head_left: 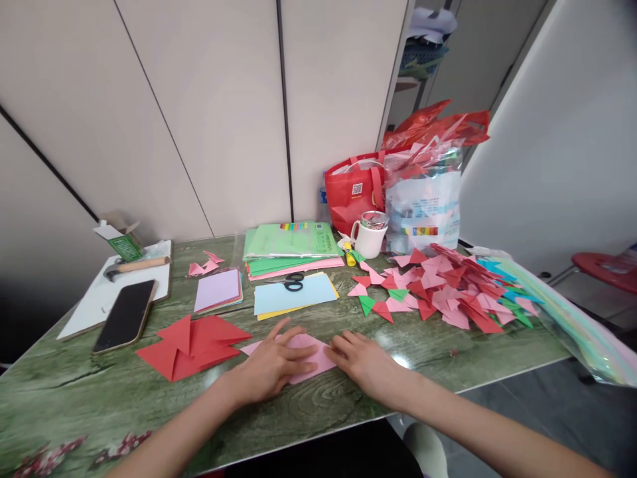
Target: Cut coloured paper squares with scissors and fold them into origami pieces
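A sheet of pink origami paper lies on the table in front of me, partly covered by my hands. My left hand rests over its left and middle part, fingers spread and flat. At the paper's right corner, my right hand has its fingers bent and pressed together on the edge; the thumb is mostly hidden. Several folded red paper pieces overlap to the left of my left hand. Beyond the pink sheet, black-handled scissors lie on light blue paper with yellow paper beneath.
Left stand a phone, a hammer on a white board and a small green box. Lilac squares and a green paper pack lie behind. Right are a white mug, bags and heaped folded triangles.
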`<control>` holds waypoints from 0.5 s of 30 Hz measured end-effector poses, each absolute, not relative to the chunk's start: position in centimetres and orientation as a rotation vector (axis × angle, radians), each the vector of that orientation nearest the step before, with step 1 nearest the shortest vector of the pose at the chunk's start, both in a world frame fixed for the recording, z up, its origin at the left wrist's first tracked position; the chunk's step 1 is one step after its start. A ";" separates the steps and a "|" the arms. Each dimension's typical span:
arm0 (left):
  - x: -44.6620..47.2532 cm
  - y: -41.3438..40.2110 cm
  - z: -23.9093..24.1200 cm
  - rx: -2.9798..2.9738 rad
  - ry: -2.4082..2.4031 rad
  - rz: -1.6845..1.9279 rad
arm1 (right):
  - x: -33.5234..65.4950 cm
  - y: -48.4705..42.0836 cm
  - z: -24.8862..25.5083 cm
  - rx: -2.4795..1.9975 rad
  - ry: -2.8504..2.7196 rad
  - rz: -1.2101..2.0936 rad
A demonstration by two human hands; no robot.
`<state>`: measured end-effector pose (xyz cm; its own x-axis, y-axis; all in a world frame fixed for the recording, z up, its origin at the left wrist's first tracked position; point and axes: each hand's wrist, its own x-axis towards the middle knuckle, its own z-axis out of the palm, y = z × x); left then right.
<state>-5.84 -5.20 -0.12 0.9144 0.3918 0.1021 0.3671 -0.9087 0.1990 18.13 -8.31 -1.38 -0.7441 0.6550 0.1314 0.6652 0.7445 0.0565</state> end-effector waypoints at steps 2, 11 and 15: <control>-5.8 -5.2 0.0 2.895 0.591 0.223 | 17.6 -7.4 -1.3 -1.034 -2.871 -0.111; -5.7 -5.3 0.0 2.866 0.602 0.176 | 16.5 -4.1 -1.1 -0.932 -2.935 -0.082; -6.0 -5.2 -0.4 2.878 0.601 0.196 | 15.7 -3.4 -0.9 -0.970 -2.943 -0.099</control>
